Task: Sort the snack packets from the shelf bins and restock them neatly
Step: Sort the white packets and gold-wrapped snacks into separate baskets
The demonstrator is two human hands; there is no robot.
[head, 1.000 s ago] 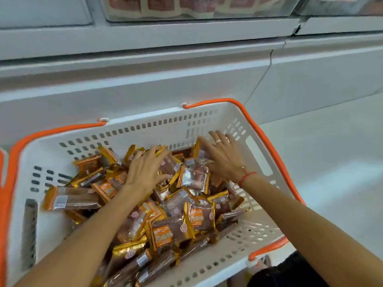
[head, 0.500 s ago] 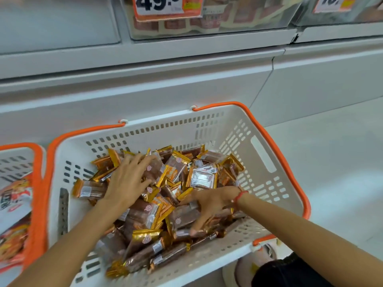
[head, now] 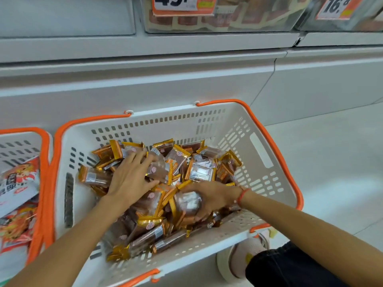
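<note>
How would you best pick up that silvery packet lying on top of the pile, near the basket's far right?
Probably pinch the silvery packet by its gold-edged short ends, coming straight down from above. It lies flat, face up on the pile, uncovered, so its ends look reachable; the basket wall blocks a sideways approach.

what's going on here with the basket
A person is digging through a white basket piled with gold-edged snack packets. The left hand lies spread on the pile, fingers straight. The right hand curls around a few packets near the front. A second basket of red packets sits at left. Shelf bins are above.
</note>
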